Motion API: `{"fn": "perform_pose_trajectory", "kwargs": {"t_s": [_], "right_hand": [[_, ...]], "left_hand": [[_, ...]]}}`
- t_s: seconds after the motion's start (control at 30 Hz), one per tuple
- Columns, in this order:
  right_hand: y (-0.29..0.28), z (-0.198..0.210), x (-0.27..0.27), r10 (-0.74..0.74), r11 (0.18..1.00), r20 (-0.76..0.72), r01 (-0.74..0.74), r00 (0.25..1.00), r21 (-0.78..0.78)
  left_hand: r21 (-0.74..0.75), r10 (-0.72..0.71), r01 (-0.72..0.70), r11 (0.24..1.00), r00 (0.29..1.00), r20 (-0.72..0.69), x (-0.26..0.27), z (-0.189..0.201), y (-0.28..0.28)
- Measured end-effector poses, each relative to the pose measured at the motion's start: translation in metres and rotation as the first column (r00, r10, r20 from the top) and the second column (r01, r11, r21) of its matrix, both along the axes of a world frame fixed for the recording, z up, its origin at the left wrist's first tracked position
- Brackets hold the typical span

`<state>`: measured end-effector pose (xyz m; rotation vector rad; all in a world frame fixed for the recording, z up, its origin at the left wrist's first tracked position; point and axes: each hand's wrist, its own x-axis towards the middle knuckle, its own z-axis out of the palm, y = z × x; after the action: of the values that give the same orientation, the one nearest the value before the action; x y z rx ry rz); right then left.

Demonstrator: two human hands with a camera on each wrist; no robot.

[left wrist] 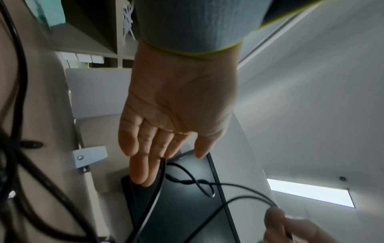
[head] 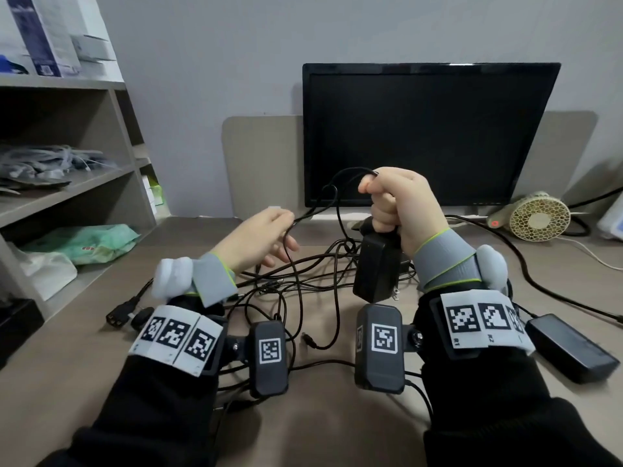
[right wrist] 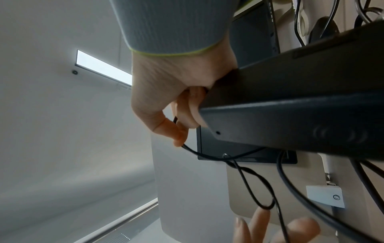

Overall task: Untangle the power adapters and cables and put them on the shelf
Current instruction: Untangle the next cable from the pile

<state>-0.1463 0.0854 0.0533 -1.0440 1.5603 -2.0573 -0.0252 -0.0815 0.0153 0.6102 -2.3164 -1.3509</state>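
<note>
Even, soft indoor light, shadows faint. In both wrist views a ceiling panel [left wrist: 309, 192] glows overexposed. Head view bows straight lines at its edges. Wrist views look smeared, perhaps motion blur, worst at lower corners.

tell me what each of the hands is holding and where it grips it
The right hand grips the black power adapter by its top end and pinches its thin cable above. The left hand holds the same cable further along, between thumb and fingers.

head: above, fwd-down | wrists: close, upward | shared: monitor [head: 424, 136], cable [head: 323, 193]
</note>
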Motion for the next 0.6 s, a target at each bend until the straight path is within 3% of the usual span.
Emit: {"fn": "perform_pose_trajectory", "kwargs": {"t_s": [0.13,0.33,0.47,0.6], "right_hand": [[-0.001,-0.003,0.001,0.053,0.995,-0.042,-0.049,0.998,0.092],[-0.019,-0.014,0.006,-0.009,0.968,-0.143,0.044,0.990,0.247],[-0.029,-0.019,0.013,-0.018,0.927,-0.194,0.089,0.981,0.366],[-0.040,-0.023,0.022,0.026,0.885,-0.221,0.080,0.975,0.458]], "left_hand": [[-0.242,0.006,0.006,0.970,0.999,0.052,-0.006,-0.008,0.007],[-0.132,-0.117,0.098,0.986,0.982,-0.147,-0.001,0.001,0.010],[-0.123,-0.085,0.048,0.991,0.946,-0.313,0.000,0.008,0.009],[-0.249,-0.153,0.086,0.965,0.952,-0.266,0.000,0.011,0.012]]}}
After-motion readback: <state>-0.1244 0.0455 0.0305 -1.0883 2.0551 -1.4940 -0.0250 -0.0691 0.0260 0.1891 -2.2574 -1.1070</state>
